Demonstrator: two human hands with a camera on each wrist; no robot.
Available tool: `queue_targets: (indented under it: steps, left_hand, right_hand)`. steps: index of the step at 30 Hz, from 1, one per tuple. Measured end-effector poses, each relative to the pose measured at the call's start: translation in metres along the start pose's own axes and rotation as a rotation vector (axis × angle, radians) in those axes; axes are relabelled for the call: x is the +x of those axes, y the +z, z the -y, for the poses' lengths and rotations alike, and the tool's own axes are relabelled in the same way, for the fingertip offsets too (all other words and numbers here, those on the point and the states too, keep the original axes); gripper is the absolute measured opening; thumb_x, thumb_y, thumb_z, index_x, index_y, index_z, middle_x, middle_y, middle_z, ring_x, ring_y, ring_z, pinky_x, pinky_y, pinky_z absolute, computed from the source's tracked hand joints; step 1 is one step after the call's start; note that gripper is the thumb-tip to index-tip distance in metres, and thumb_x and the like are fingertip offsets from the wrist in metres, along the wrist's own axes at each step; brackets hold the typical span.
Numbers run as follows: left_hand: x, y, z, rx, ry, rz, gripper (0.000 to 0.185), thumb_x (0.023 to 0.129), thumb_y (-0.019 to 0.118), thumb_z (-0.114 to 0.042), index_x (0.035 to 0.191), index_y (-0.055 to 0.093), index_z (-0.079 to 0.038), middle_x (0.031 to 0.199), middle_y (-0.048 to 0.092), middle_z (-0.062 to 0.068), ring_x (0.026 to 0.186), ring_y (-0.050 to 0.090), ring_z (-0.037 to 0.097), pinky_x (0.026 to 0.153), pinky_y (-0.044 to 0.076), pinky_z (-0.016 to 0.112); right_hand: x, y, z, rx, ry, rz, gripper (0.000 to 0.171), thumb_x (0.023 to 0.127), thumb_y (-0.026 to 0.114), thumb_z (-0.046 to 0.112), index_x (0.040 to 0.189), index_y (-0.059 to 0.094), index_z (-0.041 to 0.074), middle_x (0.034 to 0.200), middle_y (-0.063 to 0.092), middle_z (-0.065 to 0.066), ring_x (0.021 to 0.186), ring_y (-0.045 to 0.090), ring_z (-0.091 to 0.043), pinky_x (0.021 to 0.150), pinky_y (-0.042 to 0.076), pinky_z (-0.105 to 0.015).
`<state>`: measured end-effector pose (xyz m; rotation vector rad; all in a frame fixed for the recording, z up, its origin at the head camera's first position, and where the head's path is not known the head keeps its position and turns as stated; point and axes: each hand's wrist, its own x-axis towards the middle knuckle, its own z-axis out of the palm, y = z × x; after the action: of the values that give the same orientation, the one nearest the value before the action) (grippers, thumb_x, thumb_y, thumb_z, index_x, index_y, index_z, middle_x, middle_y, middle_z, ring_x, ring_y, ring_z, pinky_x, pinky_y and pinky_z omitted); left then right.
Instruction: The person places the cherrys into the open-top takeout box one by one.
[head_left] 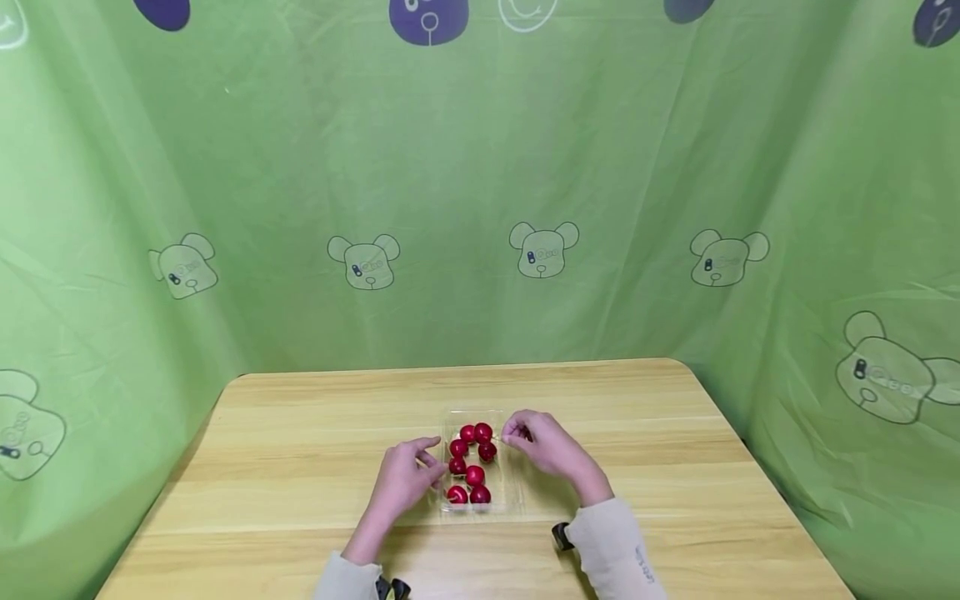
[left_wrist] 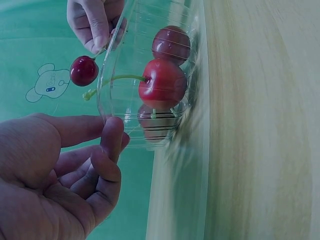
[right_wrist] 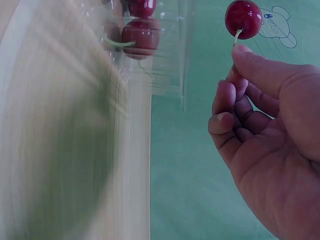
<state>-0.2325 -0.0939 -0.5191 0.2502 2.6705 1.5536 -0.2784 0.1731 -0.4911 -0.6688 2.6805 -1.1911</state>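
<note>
A clear plastic box (head_left: pixel 510 492) with several red cherries (head_left: pixel 475 476) in it sits on the table. At its left side is my left hand (head_left: pixel 402 477), fingertips pinching the rim in the left wrist view. My right hand (head_left: pixel 551 443) is over the box's right side. Between thumb and fingertips it pinches the green stem (right_wrist: pixel 237 36) of a dark red cherry (right_wrist: pixel 243 19). That cherry hangs above the rim in the left wrist view. Beneath it, a brighter cherry (left_wrist: pixel 162 84) in the box has its stem pointing up past the rim.
The wooden table (head_left: pixel 300 433) has rounded far corners. A green curtain (head_left: pixel 465 167) printed with bear heads surrounds it at the back and on both sides. Dark wrist straps (head_left: pixel 562 536) show at the light sleeves (head_left: pixel 611 542).
</note>
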Motion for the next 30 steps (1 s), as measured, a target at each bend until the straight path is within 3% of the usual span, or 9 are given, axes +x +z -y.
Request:
queue_targets:
  steps: [13, 30]
  left_hand:
    - [-0.001, 0.000, 0.000, -0.001, -0.004, 0.003, 0.052, 0.091, 0.076, -0.005, 0.138, 0.059, 0.007, 0.082, 0.073, 0.004, 0.060, 0.071, 0.019, 0.044, 0.049, 0.021]
    - [0.000, -0.001, 0.000, 0.009, 0.005, -0.002, 0.051, 0.091, 0.076, -0.006, 0.137, 0.059, 0.008, 0.082, 0.073, 0.005, 0.060, 0.071, 0.020, 0.046, 0.052, 0.023]
  right_hand:
    - [-0.005, 0.011, 0.004, 0.023, 0.029, -0.008, 0.007, 0.099, 0.065, 0.007, 0.103, 0.069, 0.002, 0.097, 0.069, -0.014, 0.088, 0.061, -0.016, 0.080, 0.054, -0.020]
    - [-0.004, 0.015, 0.006, -0.023, 0.062, -0.018, 0.004, 0.098, 0.067, 0.006, 0.101, 0.070, 0.004, 0.092, 0.067, -0.002, 0.084, 0.059, -0.012, 0.077, 0.054, -0.022]
